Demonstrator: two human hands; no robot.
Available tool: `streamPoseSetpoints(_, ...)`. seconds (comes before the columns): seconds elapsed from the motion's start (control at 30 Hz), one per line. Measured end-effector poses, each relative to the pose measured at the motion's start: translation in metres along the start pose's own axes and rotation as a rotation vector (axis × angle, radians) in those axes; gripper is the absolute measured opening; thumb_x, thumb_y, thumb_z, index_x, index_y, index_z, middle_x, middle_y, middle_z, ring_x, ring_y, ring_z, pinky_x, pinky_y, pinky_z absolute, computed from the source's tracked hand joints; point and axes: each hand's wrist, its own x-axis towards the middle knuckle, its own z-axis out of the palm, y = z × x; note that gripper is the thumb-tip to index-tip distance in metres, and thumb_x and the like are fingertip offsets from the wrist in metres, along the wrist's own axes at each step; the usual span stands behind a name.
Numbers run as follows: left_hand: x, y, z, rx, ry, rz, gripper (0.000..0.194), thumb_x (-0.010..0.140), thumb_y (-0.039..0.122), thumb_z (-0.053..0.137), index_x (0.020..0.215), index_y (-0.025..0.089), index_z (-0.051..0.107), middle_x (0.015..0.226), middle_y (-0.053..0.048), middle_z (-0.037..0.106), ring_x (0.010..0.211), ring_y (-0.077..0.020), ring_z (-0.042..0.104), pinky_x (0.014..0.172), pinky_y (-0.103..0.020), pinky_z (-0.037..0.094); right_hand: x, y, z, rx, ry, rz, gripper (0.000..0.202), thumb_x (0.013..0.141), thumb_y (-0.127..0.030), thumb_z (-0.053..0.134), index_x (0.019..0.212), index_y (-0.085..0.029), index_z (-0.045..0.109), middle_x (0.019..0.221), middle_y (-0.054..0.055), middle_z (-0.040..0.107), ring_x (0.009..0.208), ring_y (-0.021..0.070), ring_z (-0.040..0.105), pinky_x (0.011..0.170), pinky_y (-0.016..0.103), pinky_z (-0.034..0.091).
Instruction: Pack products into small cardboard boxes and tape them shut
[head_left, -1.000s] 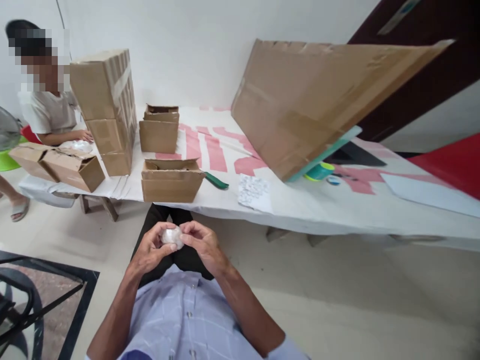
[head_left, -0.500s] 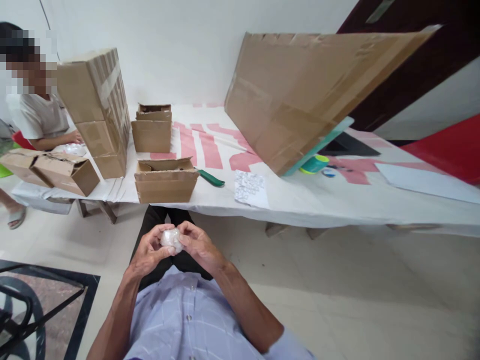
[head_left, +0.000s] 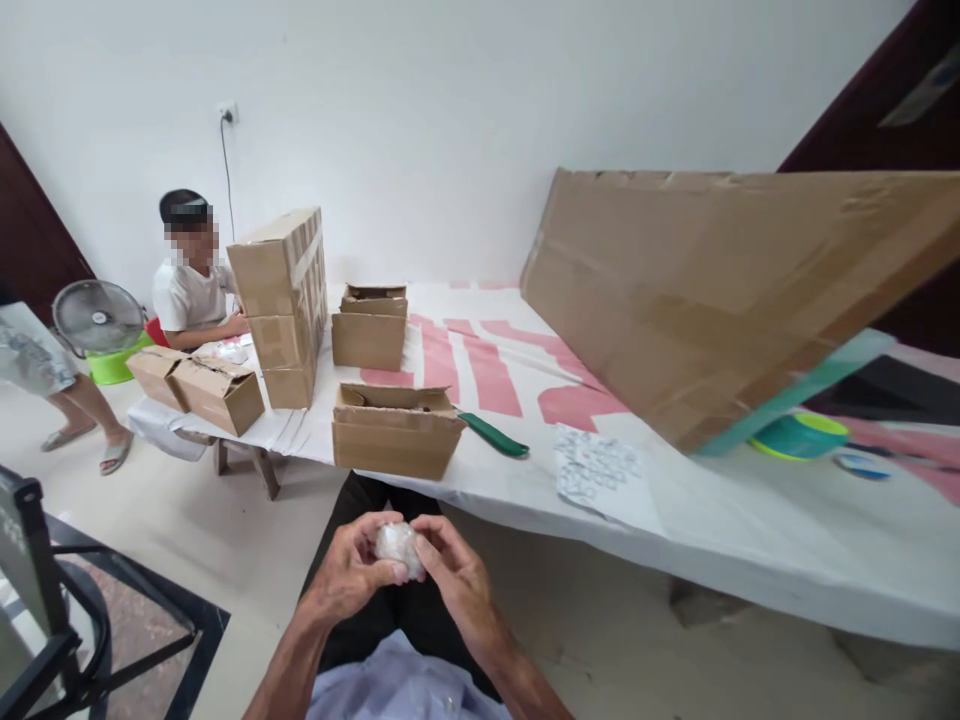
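A small round bundle in clear, shiny wrapping (head_left: 399, 548) is held over my lap, in front of the table edge. My left hand (head_left: 351, 572) curls around its left side, with the thumb beneath it. On the right side, my right hand (head_left: 459, 572) pinches it with thumb and fingers. What is inside the wrapping cannot be made out. Just beyond my hands, an open cardboard box (head_left: 397, 440) stands at the table's near edge. Beside that box lies a green-handled tool (head_left: 495, 437), its other end hidden behind the box.
Stacked cartons (head_left: 281, 310), another open box (head_left: 369, 338) and two small cartons (head_left: 217, 390) stand leftward on the table (head_left: 525, 490). A large cardboard sheet (head_left: 720, 290) leans rightward near a paper (head_left: 604, 470) and green tape (head_left: 799, 437). One person (head_left: 191, 300) sits far left; another person's legs (head_left: 94, 410) show.
The view has swung left and up, bringing in the fan and more of the seated person. Both hands still hold the wrapped bundle, with little change in grip.
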Motion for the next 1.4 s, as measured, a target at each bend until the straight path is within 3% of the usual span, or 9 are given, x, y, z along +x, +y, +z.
streamPoseSetpoints(0.13,0.005,-0.006,-0.001,0.005,0.036,-0.003,0.073,0.056,0.038,0.103,0.118,0.015,0.072,0.086,-0.004,0.075,0.074,-0.0178,0.069,0.071,-0.03,0.054,0.0,0.008,-0.002,-0.103,0.034,-0.039,0.037,0.091,-0.06,0.068,0.096,-0.024,0.073,0.086,0.004,0.071,0.063,0.0175,0.062,0.056,0.028,0.053)
streamPoseSetpoints(0.27,0.006,0.0,-0.001,0.015,0.101,-0.023,0.074,0.05,0.038,0.104,0.113,0.015,0.074,0.087,-0.005,0.077,0.074,-0.0176,0.069,0.073,-0.03,0.056,-0.006,-0.003,0.001,-0.201,0.044,-0.123,0.03,0.096,-0.049,0.064,0.107,-0.024,0.075,0.096,0.005,0.075,0.078,0.0203,0.069,0.068,0.029,0.058)
streamPoseSetpoints(0.43,0.016,0.012,0.003,0.136,0.162,-0.037,0.073,0.059,0.047,0.1,0.12,0.016,0.075,0.109,-0.012,0.081,0.102,-0.0286,0.074,0.094,-0.037,0.057,0.003,-0.027,-0.004,-0.398,-0.066,-0.207,0.044,0.078,-0.031,0.084,0.121,-0.026,0.071,0.101,0.0,0.069,0.085,0.0164,0.065,0.076,0.027,0.055)
streamPoseSetpoints(0.57,0.038,0.005,0.009,0.174,0.096,-0.114,0.076,0.061,0.051,0.098,0.125,0.017,0.074,0.118,-0.012,0.08,0.114,-0.0327,0.073,0.101,-0.038,0.056,0.019,-0.027,-0.033,-0.516,-0.102,-0.206,0.062,0.072,-0.036,0.094,0.127,-0.026,0.068,0.103,-0.001,0.065,0.08,0.0137,0.061,0.073,0.026,0.055)
streamPoseSetpoints(0.63,0.043,0.0,0.013,0.168,0.058,-0.135,0.077,0.061,0.052,0.098,0.125,0.018,0.075,0.118,-0.012,0.08,0.116,-0.0335,0.072,0.102,-0.038,0.056,0.018,-0.026,-0.043,-0.618,-0.095,-0.271,0.071,0.078,-0.042,0.091,0.14,-0.026,0.061,0.114,0.003,0.067,0.087,0.0163,0.065,0.081,0.03,0.058)
streamPoseSetpoints(0.77,0.044,-0.003,0.02,0.136,0.038,-0.152,0.077,0.059,0.053,0.098,0.125,0.018,0.077,0.116,-0.013,0.08,0.114,-0.0332,0.072,0.099,-0.037,0.058,0.007,-0.022,-0.046,-0.878,-0.091,-0.438,0.058,0.094,-0.043,0.077,0.146,-0.024,0.058,0.126,0.01,0.068,0.117,0.0254,0.066,0.104,0.04,0.055)
streamPoseSetpoints(1.03,0.044,-0.004,0.023,0.097,0.068,-0.156,0.078,0.061,0.051,0.098,0.128,0.019,0.076,0.115,-0.012,0.08,0.098,-0.0277,0.075,0.08,-0.029,0.061,0.006,-0.014,-0.047,-0.721,-0.108,-0.36,0.074,0.096,-0.043,0.075,0.159,-0.02,0.046,0.138,0.014,0.064,0.128,0.0259,0.064,0.111,0.04,0.053)
streamPoseSetpoints(1.23,0.044,-0.008,0.034,0.107,-0.026,-0.123,0.071,0.068,0.053,0.094,0.129,0.021,0.077,0.122,-0.013,0.079,0.113,-0.0325,0.074,0.095,-0.035,0.06,0.007,-0.023,-0.064,-0.677,-0.127,-0.339,0.076,0.087,-0.041,0.083,0.154,-0.021,0.053,0.136,0.012,0.063,0.124,0.025,0.064,0.109,0.04,0.054)
streamPoseSetpoints(1.4,0.045,-0.012,0.044,0.158,-0.095,-0.143,0.082,0.075,0.057,0.089,0.145,0.022,0.066,0.132,-0.014,0.076,0.118,-0.0329,0.072,0.097,-0.037,0.06,0.003,-0.023,-0.08,-0.645,-0.097,-0.395,0.067,0.085,-0.039,0.081,0.146,-0.018,0.061,0.117,0.008,0.066,0.103,0.0215,0.066,0.093,0.036,0.057)
